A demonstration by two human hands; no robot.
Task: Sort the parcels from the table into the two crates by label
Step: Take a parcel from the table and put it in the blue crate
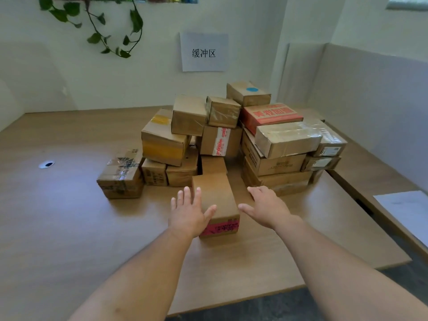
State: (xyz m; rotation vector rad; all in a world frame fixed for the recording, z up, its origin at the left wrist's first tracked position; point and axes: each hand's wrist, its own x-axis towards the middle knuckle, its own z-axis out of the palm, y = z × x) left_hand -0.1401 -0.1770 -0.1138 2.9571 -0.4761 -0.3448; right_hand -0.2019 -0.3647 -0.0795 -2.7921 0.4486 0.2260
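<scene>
Loosely spread and empty, left hand (188, 213) partly hides the parcel (217, 198), right hand (266, 208) beside it.

My wood-grain tabletop (58, 216) is shoved into a corner of pale walls (92, 84). There's a paper sign (203, 52) stuck up, ivy (97, 26) dangling top left, a grey partition (370, 100) on my right and dark floor (254, 306) below.

I'm in an office-like parcel room: brown cardboard boxes (231, 135) mid-frame, white paper wall sign (203, 52) above.
</scene>
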